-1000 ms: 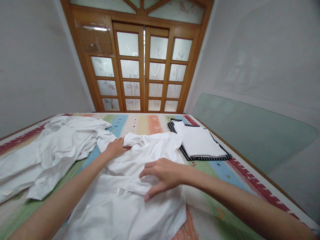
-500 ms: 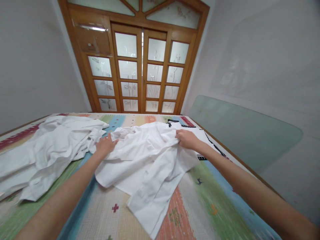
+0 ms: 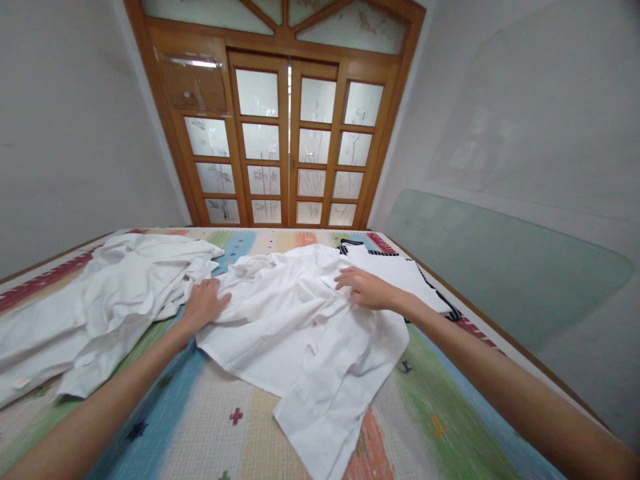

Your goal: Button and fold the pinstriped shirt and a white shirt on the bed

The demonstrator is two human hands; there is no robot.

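Note:
A crumpled white shirt (image 3: pixel 280 327) lies spread in front of me, one sleeve hanging toward the near side. At the shirt's left edge rests my left hand (image 3: pixel 204 307), its thumb apart from the other fingers. My right hand (image 3: pixel 369 289) is over the upper right part of the shirt, fingers loosely apart and touching the cloth. Left of my left hand lies a second rumpled white garment (image 3: pixel 115 300). Beyond my right hand, a white garment with black striped trim (image 3: pixel 395 270) lies flat, partly covered by the shirt.
The garments lie on a colourful striped, patterned bed cover (image 3: pixel 200 427). A pale green panel (image 3: pixel 500 260) is against the right wall. Wooden doors (image 3: pixel 290 147) with frosted panes stand beyond the far edge.
My right hand has loosened its grip on the shirt, which now lies flatter. My left hand has shifted slightly left and its fingers have relaxed. The view has moved a little.

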